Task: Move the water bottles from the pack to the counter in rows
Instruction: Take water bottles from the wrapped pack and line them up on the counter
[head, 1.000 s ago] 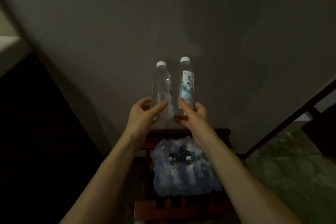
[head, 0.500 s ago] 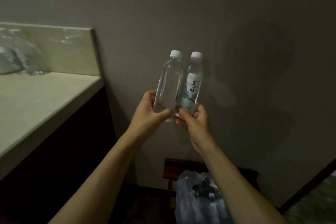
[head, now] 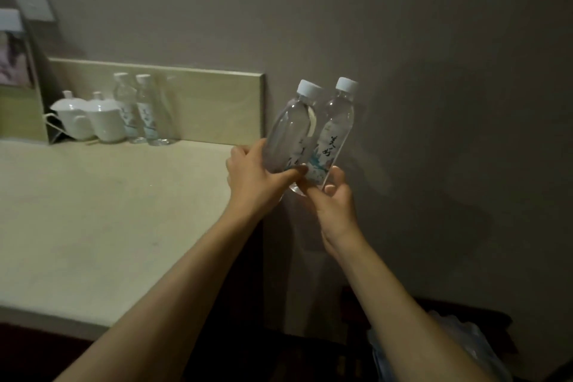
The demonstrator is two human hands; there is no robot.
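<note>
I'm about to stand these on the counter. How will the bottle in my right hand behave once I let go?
The right bottle looks full and capped, so probably heavy for its size. Tall and narrow, it may tip if set down tilted as now. Its smooth round body would likely roll along the counter if it falls.

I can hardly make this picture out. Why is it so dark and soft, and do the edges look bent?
Head view: dim indoor light, muddy and grainy. The two clear white-capped water bottles in the left hand and right hand look slightly smeared. Soft shadows fall on the grey wall. The wide lens bends the beige counter edges. The plastic-wrapped pack sinks into darkness.
</note>
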